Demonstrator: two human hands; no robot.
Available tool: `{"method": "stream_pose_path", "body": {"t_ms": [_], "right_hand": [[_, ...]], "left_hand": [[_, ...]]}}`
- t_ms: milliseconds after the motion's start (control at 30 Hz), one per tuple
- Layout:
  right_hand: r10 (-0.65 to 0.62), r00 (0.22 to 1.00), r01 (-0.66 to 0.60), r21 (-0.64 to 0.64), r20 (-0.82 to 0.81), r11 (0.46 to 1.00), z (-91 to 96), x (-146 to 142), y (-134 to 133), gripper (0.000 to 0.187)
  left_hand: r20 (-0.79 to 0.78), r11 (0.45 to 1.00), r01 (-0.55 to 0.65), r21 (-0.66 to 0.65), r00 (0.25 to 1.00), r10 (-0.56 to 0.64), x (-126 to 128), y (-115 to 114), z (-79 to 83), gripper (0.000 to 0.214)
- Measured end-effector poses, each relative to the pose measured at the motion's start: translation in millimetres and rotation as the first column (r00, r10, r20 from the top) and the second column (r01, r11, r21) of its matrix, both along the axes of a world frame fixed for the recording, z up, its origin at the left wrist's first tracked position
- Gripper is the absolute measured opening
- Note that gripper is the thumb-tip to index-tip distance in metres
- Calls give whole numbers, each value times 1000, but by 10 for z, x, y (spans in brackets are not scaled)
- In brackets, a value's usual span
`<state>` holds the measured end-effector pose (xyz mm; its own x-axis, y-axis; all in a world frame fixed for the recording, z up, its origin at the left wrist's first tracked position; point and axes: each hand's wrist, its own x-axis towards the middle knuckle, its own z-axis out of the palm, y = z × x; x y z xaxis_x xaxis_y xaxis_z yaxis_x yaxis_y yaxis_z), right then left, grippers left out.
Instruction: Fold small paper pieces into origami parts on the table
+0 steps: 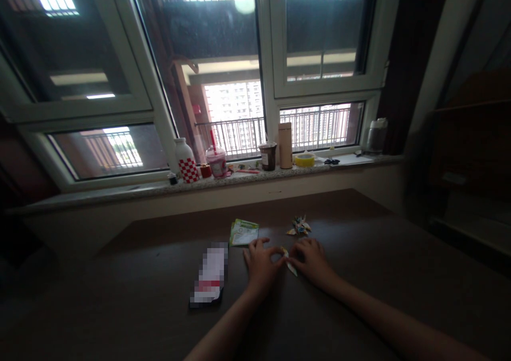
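Between my two hands, just above or on the dark table (159, 276), is a small strip of folded patterned paper (293, 269), pale with a yellowish tip. My left hand (262, 262) pinches it from the left between thumb and forefinger, the other fingers spread toward the table. From the right, my right hand (310, 260) grips the same paper with its fingertips, the other fingers curled. Part of the paper is hidden behind the fingertips. Beyond my right hand lies a spiky folded-paper piece (299, 226) in similar patterned paper.
Green-and-white packets (245, 233) lie beyond my left hand. A dark-edged flat object with a blurred face (209, 276) is left of it. On the windowsill (239, 177) stand a checkered bottle (187, 164), drink cups (268, 156), a tan flask (285, 145), yellow tape (304, 161) and scissors (332, 162).
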<state>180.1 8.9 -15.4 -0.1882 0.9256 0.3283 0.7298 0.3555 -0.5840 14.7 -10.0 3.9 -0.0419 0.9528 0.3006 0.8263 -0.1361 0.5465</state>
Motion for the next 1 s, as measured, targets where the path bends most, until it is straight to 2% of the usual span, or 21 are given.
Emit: {"method": "stream_pose_path", "body": {"t_ms": [333, 467, 567, 1000], "right_hand": [[28, 999, -24, -98, 41, 995, 57, 96, 1, 10], [16, 997, -8, -110, 69, 994, 60, 97, 3, 9], [19, 997, -10, -112, 78, 994, 62, 91, 1, 10], [33, 997, -26, -97, 68, 995, 1, 108, 30, 10]], "left_hand": [[-99, 996, 87, -26, 991, -89, 3, -29, 11, 19], [-212, 995, 48, -92, 975, -67, -7, -67, 59, 19], [-272, 996, 29, -89, 961, -52, -21, -74, 77, 19], [-343, 994, 8, -107, 938, -45, -91, -13, 33, 29]]}}
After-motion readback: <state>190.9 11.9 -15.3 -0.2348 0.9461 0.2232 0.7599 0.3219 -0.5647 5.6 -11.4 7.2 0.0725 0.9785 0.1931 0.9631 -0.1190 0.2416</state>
